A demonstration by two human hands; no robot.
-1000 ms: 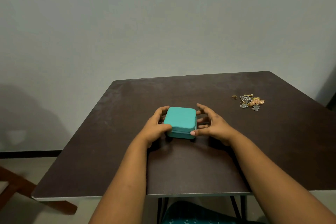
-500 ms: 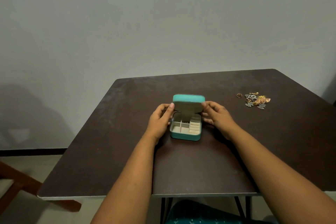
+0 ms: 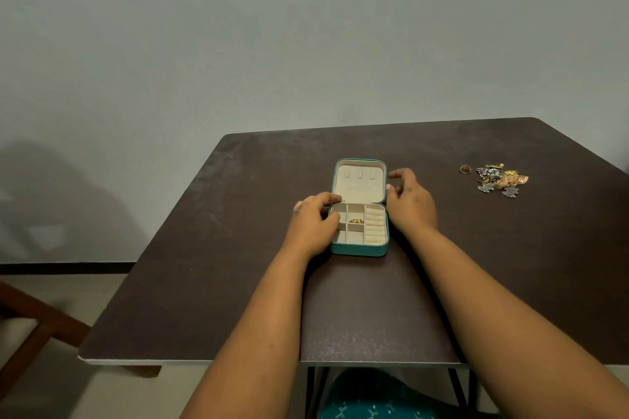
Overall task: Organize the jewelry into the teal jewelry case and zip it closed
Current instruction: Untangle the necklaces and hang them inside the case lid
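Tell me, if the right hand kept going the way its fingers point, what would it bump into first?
Probably the open lid of the teal jewelry case. The right hand sits just beside it with its fingers aimed up and to the left, toward the lid's edge. Depth is hard to judge, so it might pass just behind.

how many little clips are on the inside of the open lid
3. They sit in a row near the top of the lid's cream lining: one left, one middle, one right. None look hidden.

Dark table [image 3: 510,265] bears open teal case [image 3: 359,250], ring [image 3: 465,169], jewelry pile [image 3: 500,179]
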